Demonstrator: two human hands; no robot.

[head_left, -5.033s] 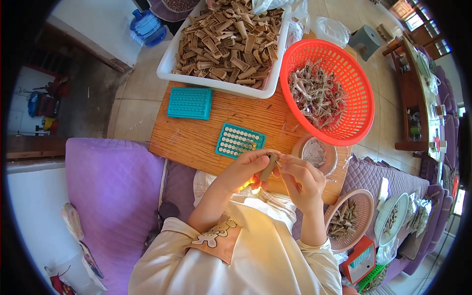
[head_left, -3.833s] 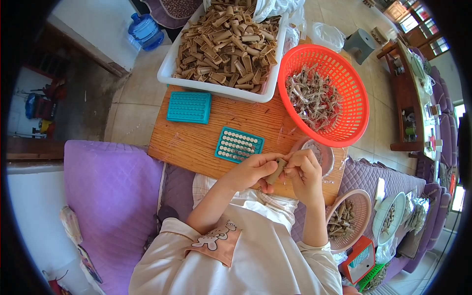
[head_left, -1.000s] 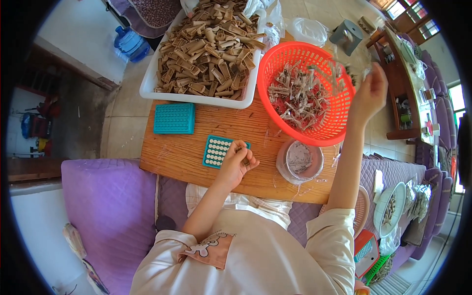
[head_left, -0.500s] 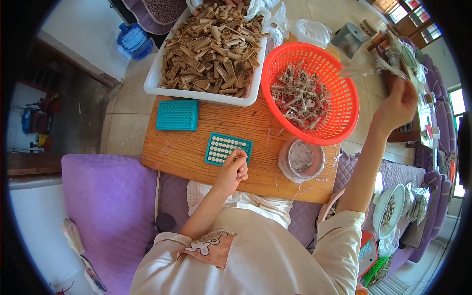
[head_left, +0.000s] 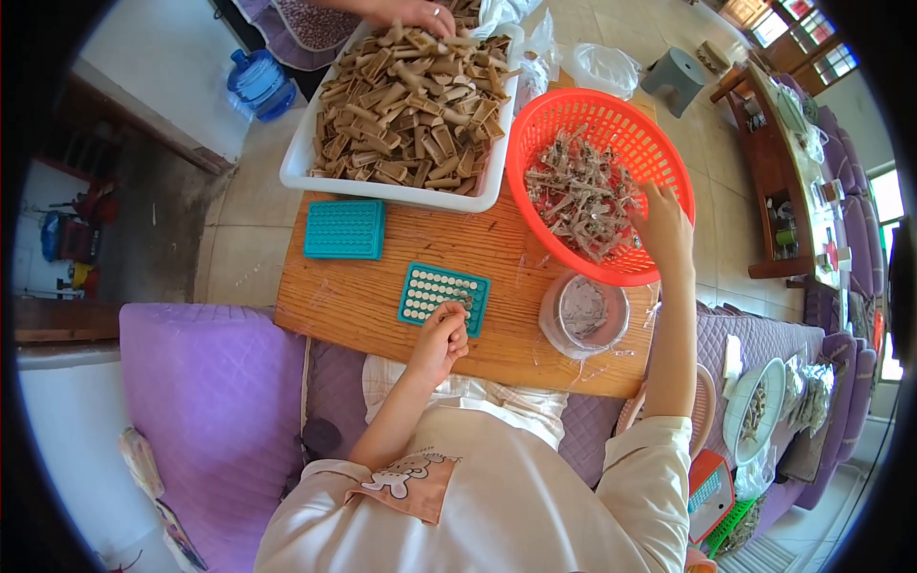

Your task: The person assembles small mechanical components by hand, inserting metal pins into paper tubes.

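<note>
Over the near edge of a teal tray (head_left: pixel 405 300) with rows of round white pieces, my left hand (head_left: pixel 439 342) is closed in a pinch; something small and dark shows at its fingertips, too small to name. Inside the right side of a red plastic basket (head_left: pixel 676 224), my right hand (head_left: pixel 666 227) is at the edge of a heap of thin, twisted, translucent-brown strips (head_left: pixel 580 196). Its thumb and fingers look apart, and I see nothing between them. A clear round tub (head_left: pixel 549 320) with greyish-white contents stands just below the basket.
A second teal tray (head_left: pixel 344 229) lies further left on the wooden table (head_left: pixel 373 296). Behind it, a white bin (head_left: pixel 401 192) is heaped with split brown tubes (head_left: pixel 411 115). Another person's hand (head_left: pixel 425 14) rests at its far edge. Clear plastic scraps lie near the tub.
My right hand has come down and left from outside the basket into it; the clear strip it held no longer shows. My left hand moved slightly nearer. The other person's hand reached further into view.
</note>
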